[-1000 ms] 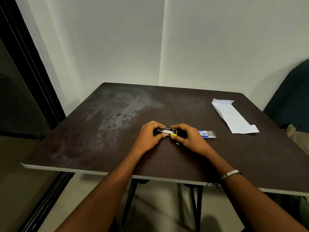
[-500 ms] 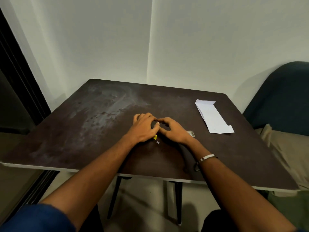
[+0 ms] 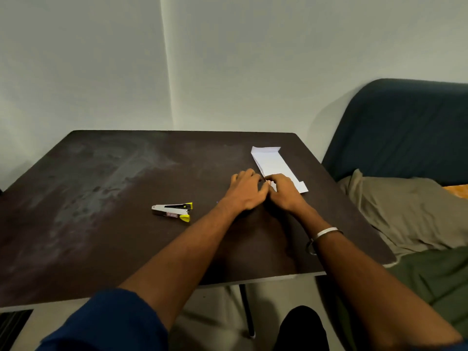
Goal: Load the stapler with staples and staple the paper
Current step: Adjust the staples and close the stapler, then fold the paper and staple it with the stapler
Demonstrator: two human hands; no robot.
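The stapler (image 3: 172,211), silver and black with yellow ends, lies on the dark table (image 3: 101,198), hinged open, with no hand on it. To its right my left hand (image 3: 247,190) and my right hand (image 3: 285,193) meet fingertip to fingertip at the near end of the folded white paper (image 3: 272,162). Their fingers are curled around something small and pale between them, mostly hidden; it looks like the staple box. My right hand covers the paper's near left corner.
A dark blue sofa (image 3: 405,135) with a beige cloth (image 3: 405,211) stands right against the table's right edge. The wall runs close behind the table. The table's near edge (image 3: 253,281) is just in front of my legs.
Both hands have let go of the stapler, which now lies open on the table, and moved right to the paper's near end. The camera has turned right.
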